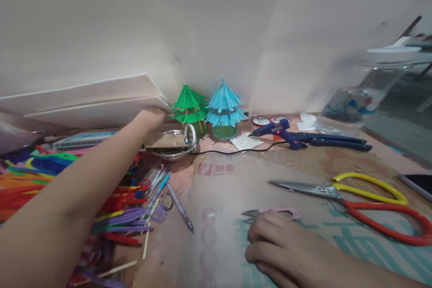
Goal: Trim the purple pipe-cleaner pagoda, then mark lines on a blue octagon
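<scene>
At the back left, my left hand (pixel 153 118) reaches to the right end of the white boards (pixel 101 94). Its fingers are hidden, so their grip does not show. My right hand (pixel 281 247) rests on the cardboard sheet (pixel 219 202) with its fingers curled in. Whatever may lie under those fingers is out of sight. Small pink-handled scissors (pixel 251 213) lie just beyond the right hand, partly covered by it. To the right are large scissors (pixel 303 186) with one yellow and one red handle.
A green (pixel 189 103) and a blue tiered-roof model (pixel 224 105) stand by the wall. A glue gun (pixel 286 132), its black cord trailing left, lies near a clear jug (pixel 351 103). Colourful craft strips (pixel 128 198), a pen (pixel 180 207) and a metal bowl (pixel 172 154) fill the left.
</scene>
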Available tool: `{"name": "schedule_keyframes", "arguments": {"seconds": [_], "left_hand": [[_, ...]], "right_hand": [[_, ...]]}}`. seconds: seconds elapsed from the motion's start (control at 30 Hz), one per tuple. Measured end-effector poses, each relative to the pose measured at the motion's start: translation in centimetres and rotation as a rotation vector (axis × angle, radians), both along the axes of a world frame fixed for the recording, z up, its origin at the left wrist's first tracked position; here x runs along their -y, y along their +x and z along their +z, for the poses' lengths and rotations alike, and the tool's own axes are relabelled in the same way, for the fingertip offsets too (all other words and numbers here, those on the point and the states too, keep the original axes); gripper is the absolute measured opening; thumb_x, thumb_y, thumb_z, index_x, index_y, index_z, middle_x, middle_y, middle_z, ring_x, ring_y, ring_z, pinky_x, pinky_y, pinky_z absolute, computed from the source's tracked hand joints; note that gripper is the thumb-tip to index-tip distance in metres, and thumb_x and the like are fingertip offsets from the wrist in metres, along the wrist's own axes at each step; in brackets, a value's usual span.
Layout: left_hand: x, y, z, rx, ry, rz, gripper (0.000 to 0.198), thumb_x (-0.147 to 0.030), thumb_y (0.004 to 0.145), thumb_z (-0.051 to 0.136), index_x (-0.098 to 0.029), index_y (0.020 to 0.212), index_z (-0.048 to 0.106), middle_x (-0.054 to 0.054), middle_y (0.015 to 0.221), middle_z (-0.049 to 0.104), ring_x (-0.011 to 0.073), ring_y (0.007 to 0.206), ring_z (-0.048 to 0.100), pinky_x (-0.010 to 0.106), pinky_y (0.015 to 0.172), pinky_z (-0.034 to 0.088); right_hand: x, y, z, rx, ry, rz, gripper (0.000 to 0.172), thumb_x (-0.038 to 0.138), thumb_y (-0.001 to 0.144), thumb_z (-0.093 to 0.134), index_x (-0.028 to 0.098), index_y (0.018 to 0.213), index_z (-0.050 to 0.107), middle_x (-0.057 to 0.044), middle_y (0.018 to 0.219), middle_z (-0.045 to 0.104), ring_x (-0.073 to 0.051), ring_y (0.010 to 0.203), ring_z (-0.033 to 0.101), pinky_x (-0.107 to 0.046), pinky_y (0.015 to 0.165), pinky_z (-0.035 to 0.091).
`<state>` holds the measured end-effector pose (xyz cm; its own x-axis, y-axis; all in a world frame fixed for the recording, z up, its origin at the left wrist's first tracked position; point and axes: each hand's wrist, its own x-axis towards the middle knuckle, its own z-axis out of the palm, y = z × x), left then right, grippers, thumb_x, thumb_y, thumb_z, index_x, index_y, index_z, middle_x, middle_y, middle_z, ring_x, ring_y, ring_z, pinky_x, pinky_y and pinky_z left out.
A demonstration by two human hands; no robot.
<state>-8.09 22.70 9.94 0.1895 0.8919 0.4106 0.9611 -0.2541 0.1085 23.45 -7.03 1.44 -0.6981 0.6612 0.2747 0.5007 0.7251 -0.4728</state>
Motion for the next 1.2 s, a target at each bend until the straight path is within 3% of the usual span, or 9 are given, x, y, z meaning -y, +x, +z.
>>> {"name": "schedule_keyframes", "arguments": {"seconds": [0.17,0.23,0.4,0.57,0.67,0.8,0.93,1.03,1.2], "left_hand": [[4.7,0.3,3.8,-0.282,-0.057,0.065,0.006,-0.015,0.088,0.07,-0.013,0.094,0.069,0.006,0.094,0.072,0.0239,0.095,0.068,0.047,0.095,0.051],[7.6,0.6,5.4,-0.334,-0.03,0.08,0.016,-0.002,0.079,0.069,-0.015,0.087,0.07,0.003,0.075,0.068,0.0248,0.085,0.067,0.046,0.094,0.048],[15.8,3.1,7.3,-0.506,0.084,0.091,0.009,-0.017,0.078,0.065,-0.022,0.074,0.058,-0.007,0.054,0.034,0.0165,0.052,0.042,0.032,0.069,0.042],[22.7,7.5,6.5,-0.508,0.5,-0.311,0.041,-0.04,0.096,0.018,-0.026,0.069,0.045,-0.003,0.055,0.026,0.0164,0.044,0.02,0.028,0.052,0.011],[25.1,10.5,5.7,-0.367,0.629,-0.464,0.049,-0.049,0.103,0.02,-0.025,0.073,0.05,-0.002,0.057,0.039,0.017,0.044,0.032,0.029,0.05,0.013],[26.9,14.6,4.9,-0.115,0.553,-0.757,0.036,-0.042,0.108,0.029,-0.028,0.088,0.057,-0.005,0.067,0.064,0.0158,0.053,0.057,0.029,0.048,0.035],[27.7,18.3,5.1,0.141,0.393,-0.909,0.03,-0.036,0.105,0.038,-0.032,0.086,0.06,-0.005,0.066,0.064,0.0152,0.049,0.056,0.029,0.053,0.046],[27.2,20.5,5.9,0.337,0.332,-0.905,0.026,-0.037,0.102,0.045,-0.032,0.087,0.065,-0.005,0.066,0.061,0.015,0.049,0.053,0.03,0.052,0.044],[21.5,23.0,6.7,0.574,0.151,-0.839,0.027,-0.037,0.098,0.051,-0.027,0.117,0.069,-0.002,0.073,0.067,0.0159,0.069,0.065,0.027,0.065,0.051]], "right_hand": [[-0.2,0.1,-0.3,0.007,-0.02,0.032,0.027,0.008,0.096,0.044,0.02,0.1,0.068,-0.008,0.095,0.067,-0.021,0.088,0.059,-0.035,0.081,0.047],[-0.2,0.2,-0.4,0.017,-0.018,0.043,0.026,0.009,0.096,0.044,0.019,0.099,0.068,-0.008,0.094,0.066,-0.022,0.088,0.058,-0.036,0.081,0.047],[-0.4,0.0,-0.5,0.028,0.047,0.066,0.023,0.014,0.097,0.047,0.017,0.1,0.069,-0.01,0.093,0.066,-0.022,0.087,0.057,-0.035,0.08,0.046],[-0.2,0.8,1.1,-0.07,0.09,0.012,0.016,0.018,0.099,0.049,0.016,0.094,0.064,-0.01,0.088,0.067,-0.02,0.081,0.057,-0.033,0.077,0.048],[-0.2,2.3,3.4,-0.257,0.137,-0.191,0.013,0.023,0.098,0.055,0.016,0.106,0.061,-0.008,0.09,0.066,-0.018,0.077,0.058,-0.03,0.071,0.048],[-0.9,4.5,6.5,-0.217,0.266,-0.292,0.05,0.033,0.095,0.064,0.014,0.139,0.05,-0.006,0.091,0.067,-0.019,0.076,0.058,-0.03,0.068,0.045],[-1.3,5.6,8.3,0.002,0.302,-0.338,0.019,0.031,0.097,0.061,0.014,0.099,0.07,-0.009,0.089,0.07,-0.021,0.083,0.062,-0.03,0.072,0.042],[-1.5,6.5,9.2,0.067,0.219,-0.438,0.022,0.026,0.099,0.058,0.016,0.085,0.07,-0.006,0.081,0.071,-0.019,0.076,0.063,-0.028,0.068,0.039],[-4.4,9.8,11.1,-0.189,0.157,-0.623,0.022,0.018,0.096,0.06,0.016,0.076,0.067,-0.001,0.07,0.067,-0.015,0.067,0.059,-0.025,0.063,0.037]]}}
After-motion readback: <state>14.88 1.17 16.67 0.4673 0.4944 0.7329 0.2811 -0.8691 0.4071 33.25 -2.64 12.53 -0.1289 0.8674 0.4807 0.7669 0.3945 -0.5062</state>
